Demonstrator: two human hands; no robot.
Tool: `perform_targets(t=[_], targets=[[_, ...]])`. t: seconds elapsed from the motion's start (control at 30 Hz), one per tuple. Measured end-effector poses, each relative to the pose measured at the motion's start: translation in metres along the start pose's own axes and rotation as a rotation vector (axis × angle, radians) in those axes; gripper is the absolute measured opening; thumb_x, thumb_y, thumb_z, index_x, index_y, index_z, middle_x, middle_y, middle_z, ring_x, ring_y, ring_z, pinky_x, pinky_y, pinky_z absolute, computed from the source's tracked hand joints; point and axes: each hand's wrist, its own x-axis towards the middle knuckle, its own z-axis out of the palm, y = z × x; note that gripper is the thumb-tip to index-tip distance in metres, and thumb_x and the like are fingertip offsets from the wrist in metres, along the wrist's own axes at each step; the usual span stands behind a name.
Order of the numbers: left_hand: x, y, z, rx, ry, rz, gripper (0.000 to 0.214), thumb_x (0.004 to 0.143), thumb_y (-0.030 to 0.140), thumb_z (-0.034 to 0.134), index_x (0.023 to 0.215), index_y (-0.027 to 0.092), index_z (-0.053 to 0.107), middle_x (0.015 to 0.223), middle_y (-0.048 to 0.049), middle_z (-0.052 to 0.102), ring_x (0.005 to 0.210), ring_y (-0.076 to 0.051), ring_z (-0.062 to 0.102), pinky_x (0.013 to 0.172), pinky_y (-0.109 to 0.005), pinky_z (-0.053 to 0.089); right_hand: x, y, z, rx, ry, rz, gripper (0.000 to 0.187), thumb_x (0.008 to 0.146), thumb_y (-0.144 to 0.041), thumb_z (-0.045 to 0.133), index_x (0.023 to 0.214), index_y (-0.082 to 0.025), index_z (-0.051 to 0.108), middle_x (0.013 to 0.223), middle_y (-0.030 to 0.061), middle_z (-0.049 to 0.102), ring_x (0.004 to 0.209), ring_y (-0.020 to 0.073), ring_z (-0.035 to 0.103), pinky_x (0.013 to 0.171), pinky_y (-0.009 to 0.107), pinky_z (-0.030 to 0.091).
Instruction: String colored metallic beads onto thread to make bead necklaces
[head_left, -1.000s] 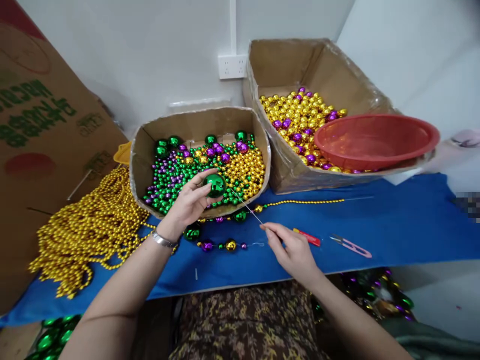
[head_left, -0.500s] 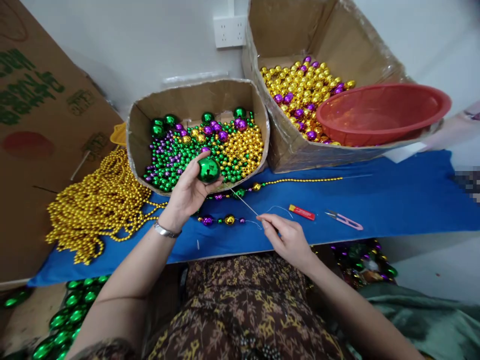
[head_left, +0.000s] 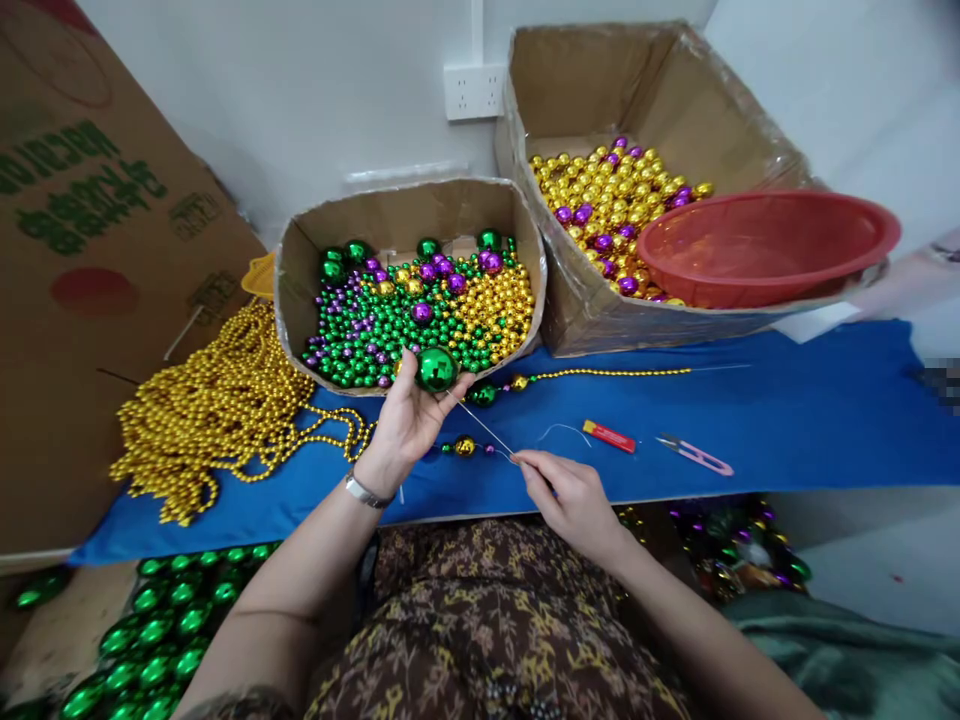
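Note:
My left hand [head_left: 409, 415] cradles a large shiny green bead [head_left: 436, 370] between thumb and fingers, at the front edge of a cardboard box [head_left: 289, 330] of mixed beads. A thin needle-like rod [head_left: 484, 422] runs from that bead down to my right hand [head_left: 566, 492], which pinches its near end. Below and behind my left hand lies a part-strung bead strand [head_left: 465, 446] in gold, green and purple. Its upper stretch ends in small gold beads [head_left: 615, 373]. Whether the rod passes through the green bead is hidden.
A heap of gold bead chains [head_left: 217, 400] lies at left. Thread snips [head_left: 696, 455] and a red lighter [head_left: 609, 436] rest on the blue cloth [head_left: 810, 420]. A larger box [head_left: 600, 335] of gold and purple beads holds a red basin [head_left: 772, 250].
My left hand and the green bead sit slightly lower and further right in view, as do the boxes. My right hand still pinches the rod.

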Motion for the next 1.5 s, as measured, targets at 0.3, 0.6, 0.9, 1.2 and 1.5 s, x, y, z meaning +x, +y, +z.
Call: perform_targets(t=[0.3, 0.6, 0.9, 1.2, 1.5], targets=[[-0.003, -0.005, 0.003, -0.018, 0.023, 0.005, 0.046, 0.083, 0.059, 0.059, 0.112, 0.022, 0.056, 0.121, -0.0097, 0.059, 0.110, -0.027, 0.062, 0.088, -0.034, 0.059, -0.001, 0.000, 0.002, 0.000, -0.021, 0.039, 0.025, 0.096, -0.021, 0.043, 0.106, -0.021, 0.066, 0.094, 0.0048, 0.075, 0.082, 0.0173, 0.072, 0.075, 0.029, 0.056], [-0.004, -0.012, 0.003, -0.001, -0.002, 0.018, 0.047, 0.083, 0.061, 0.058, 0.112, 0.024, 0.057, 0.117, -0.0085, 0.062, 0.109, -0.026, 0.063, 0.089, -0.037, 0.058, -0.001, 0.000, 0.001, 0.003, -0.030, 0.059, 0.025, 0.096, -0.023, 0.042, 0.105, -0.021, 0.066, 0.095, 0.0048, 0.075, 0.082, 0.0170, 0.072, 0.076, 0.028, 0.056], [-0.023, -0.031, 0.003, 0.085, -0.174, 0.027, 0.041, 0.077, 0.042, 0.074, 0.114, 0.031, 0.060, 0.118, -0.0048, 0.060, 0.106, -0.024, 0.063, 0.090, -0.041, 0.054, 0.005, -0.001, 0.002, 0.052, -0.012, 0.131, 0.024, 0.097, -0.026, 0.042, 0.104, -0.021, 0.065, 0.092, 0.0047, 0.075, 0.077, 0.0162, 0.071, 0.074, 0.026, 0.055], [-0.025, -0.035, 0.003, 0.077, -0.135, 0.063, 0.039, 0.074, 0.039, 0.077, 0.109, 0.030, 0.062, 0.122, -0.0051, 0.059, 0.109, -0.024, 0.061, 0.091, -0.041, 0.053, 0.000, 0.006, 0.005, 0.031, 0.013, 0.092, 0.024, 0.096, -0.025, 0.043, 0.105, -0.022, 0.065, 0.097, 0.0065, 0.075, 0.086, 0.0184, 0.072, 0.081, 0.029, 0.056], [-0.022, -0.034, -0.004, 0.312, -0.239, 0.088, 0.038, 0.082, 0.044, 0.067, 0.116, 0.028, 0.063, 0.118, -0.0080, 0.063, 0.099, -0.022, 0.062, 0.081, -0.035, 0.053, 0.002, 0.006, 0.002, 0.022, 0.035, 0.103, 0.021, 0.096, -0.025, 0.043, 0.103, -0.021, 0.063, 0.090, 0.0050, 0.074, 0.076, 0.0167, 0.070, 0.074, 0.027, 0.054]])
